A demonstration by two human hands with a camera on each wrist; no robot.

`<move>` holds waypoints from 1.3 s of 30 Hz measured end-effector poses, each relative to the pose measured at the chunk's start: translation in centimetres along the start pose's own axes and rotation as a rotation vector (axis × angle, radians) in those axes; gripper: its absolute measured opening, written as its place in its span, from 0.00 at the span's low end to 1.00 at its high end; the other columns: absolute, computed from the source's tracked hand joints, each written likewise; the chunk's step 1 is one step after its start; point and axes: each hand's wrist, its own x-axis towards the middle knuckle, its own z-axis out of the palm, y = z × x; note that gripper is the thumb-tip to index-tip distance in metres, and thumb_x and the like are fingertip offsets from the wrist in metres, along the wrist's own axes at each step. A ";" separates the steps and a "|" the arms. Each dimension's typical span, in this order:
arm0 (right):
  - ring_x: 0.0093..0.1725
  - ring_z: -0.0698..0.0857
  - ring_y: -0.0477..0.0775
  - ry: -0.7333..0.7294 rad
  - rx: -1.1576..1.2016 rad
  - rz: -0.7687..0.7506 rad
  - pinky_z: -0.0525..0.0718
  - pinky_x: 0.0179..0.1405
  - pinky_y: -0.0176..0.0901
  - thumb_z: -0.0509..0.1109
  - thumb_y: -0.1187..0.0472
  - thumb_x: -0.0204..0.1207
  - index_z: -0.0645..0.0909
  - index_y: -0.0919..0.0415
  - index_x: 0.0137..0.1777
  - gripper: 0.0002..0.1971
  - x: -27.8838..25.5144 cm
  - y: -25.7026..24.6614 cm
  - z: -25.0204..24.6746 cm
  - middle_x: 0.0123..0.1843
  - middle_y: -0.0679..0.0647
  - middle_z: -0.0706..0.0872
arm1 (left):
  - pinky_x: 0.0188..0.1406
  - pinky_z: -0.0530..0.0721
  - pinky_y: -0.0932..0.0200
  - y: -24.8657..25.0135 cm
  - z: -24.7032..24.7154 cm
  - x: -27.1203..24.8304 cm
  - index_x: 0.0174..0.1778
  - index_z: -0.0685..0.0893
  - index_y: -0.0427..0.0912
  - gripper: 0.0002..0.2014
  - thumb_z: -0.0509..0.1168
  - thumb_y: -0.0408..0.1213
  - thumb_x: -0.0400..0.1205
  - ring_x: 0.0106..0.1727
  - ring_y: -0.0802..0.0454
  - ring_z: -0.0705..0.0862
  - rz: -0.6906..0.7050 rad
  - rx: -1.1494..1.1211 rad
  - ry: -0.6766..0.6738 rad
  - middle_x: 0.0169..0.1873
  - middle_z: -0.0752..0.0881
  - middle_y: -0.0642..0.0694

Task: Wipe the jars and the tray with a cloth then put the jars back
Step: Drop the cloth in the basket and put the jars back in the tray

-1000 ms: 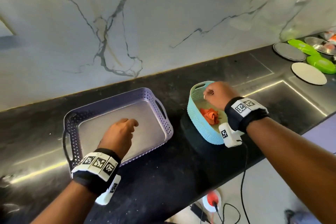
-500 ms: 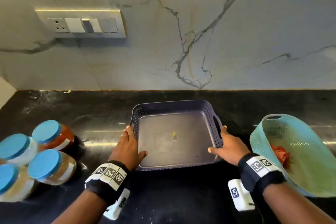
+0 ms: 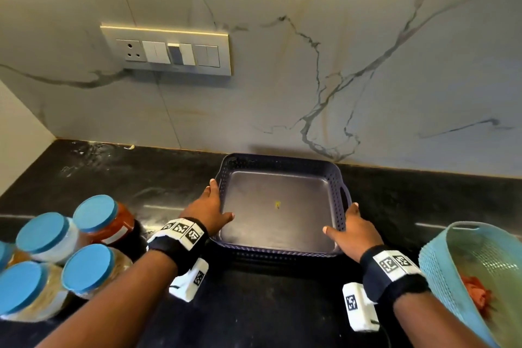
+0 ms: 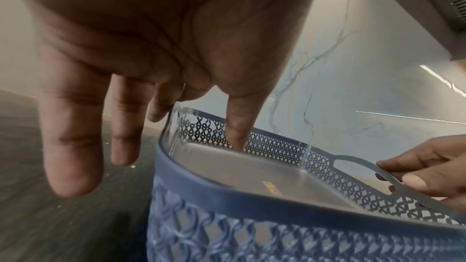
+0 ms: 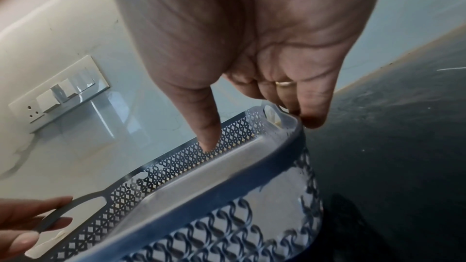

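Observation:
An empty purple perforated tray sits mid-counter near the wall, with a small yellow speck on its floor. My left hand grips its left rim, thumb inside and fingers outside. My right hand grips the right rim the same way, just in front of the handle slot. Several blue-lidded jars stand grouped at the left. The orange cloth lies in a teal basket at the right. The left wrist view shows my left hand astride the tray wall. The right wrist view shows my right hand on the rim.
The black counter ends at a marble wall just behind the tray. A switch panel is mounted on the wall up left. White crumbs dot the counter's far left corner.
A second ago my right hand was at the teal basket and my left hand lay inside the tray. Both hands have since taken the tray's sides, and it now lies closer to the wall.

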 end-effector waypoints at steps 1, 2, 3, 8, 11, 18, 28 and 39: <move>0.76 0.78 0.67 0.007 -0.012 -0.002 0.80 0.70 0.53 0.71 0.44 0.81 0.39 0.67 0.89 0.52 -0.1 -0.2 0.0 0.84 0.66 0.69 | 0.81 0.71 0.42 -0.3 -0.1 -0.1 0.90 0.36 0.40 0.53 0.68 0.55 0.84 0.84 0.38 0.69 -0.003 -0.002 -0.001 0.90 0.55 0.40; 0.80 0.73 0.67 0.026 -0.028 -0.016 0.77 0.74 0.54 0.71 0.44 0.81 0.40 0.67 0.89 0.52 -0.1 -0.3 0.0 0.88 0.66 0.61 | 0.82 0.71 0.43 -0.5 -0.2 -0.3 0.90 0.37 0.41 0.52 0.68 0.55 0.84 0.85 0.39 0.68 -0.008 -0.004 0.005 0.90 0.54 0.40; 0.85 0.65 0.67 0.055 -0.049 -0.043 0.72 0.79 0.57 0.71 0.44 0.81 0.41 0.67 0.89 0.51 -0.3 -0.6 0.1 0.90 0.66 0.53 | 0.82 0.70 0.43 -0.7 -0.4 -0.6 0.90 0.39 0.40 0.51 0.68 0.55 0.84 0.85 0.39 0.68 -0.014 -0.008 0.022 0.90 0.55 0.39; 0.90 0.46 0.60 0.210 -0.067 -0.348 0.51 0.88 0.57 0.72 0.47 0.82 0.53 0.60 0.89 0.43 -2.4 -5.0 1.9 0.91 0.60 0.46 | 0.82 0.71 0.46 -2.2 -1.5 -4.8 0.90 0.55 0.41 0.38 0.64 0.49 0.88 0.84 0.42 0.70 0.017 -0.055 0.173 0.87 0.65 0.40; 0.89 0.56 0.60 0.186 -0.023 -0.552 0.49 0.87 0.56 0.73 0.52 0.81 0.67 0.57 0.84 0.33 -4.7 -9.9 4.1 0.89 0.57 0.61 | 0.77 0.75 0.46 -4.6 -1.6 -8.0 0.87 0.64 0.47 0.28 0.62 0.41 0.90 0.79 0.40 0.76 -0.001 -0.090 0.221 0.80 0.76 0.39; 0.58 0.87 0.61 0.097 -0.010 -0.914 0.81 0.66 0.57 0.76 0.54 0.78 0.89 0.53 0.60 0.12 -10.9 -20.5 9.2 0.56 0.52 0.92 | 0.60 0.87 0.48 -10.8 -4.7 -16.6 0.59 0.85 0.45 0.11 0.57 0.35 0.90 0.54 0.50 0.89 -0.114 -0.284 0.365 0.50 0.90 0.50; 0.76 0.77 0.57 -0.253 -0.319 -1.193 0.78 0.75 0.55 0.81 0.46 0.68 0.70 0.45 0.81 0.40 -14.7 -31.5 15.0 0.78 0.50 0.77 | 0.68 0.78 0.49 -23.6 -7.9 -22.6 0.77 0.77 0.46 0.18 0.58 0.40 0.90 0.71 0.42 0.80 -0.452 -0.101 0.560 0.74 0.80 0.40; 0.72 0.76 0.65 -0.197 -0.814 -1.326 0.86 0.62 0.59 0.77 0.58 0.72 0.64 0.43 0.83 0.40 -15.1 -34.9 16.8 0.74 0.56 0.72 | 0.68 0.82 0.44 -26.3 -5.9 -19.0 0.85 0.63 0.47 0.49 0.72 0.68 0.74 0.71 0.39 0.81 -0.454 0.030 0.304 0.75 0.77 0.40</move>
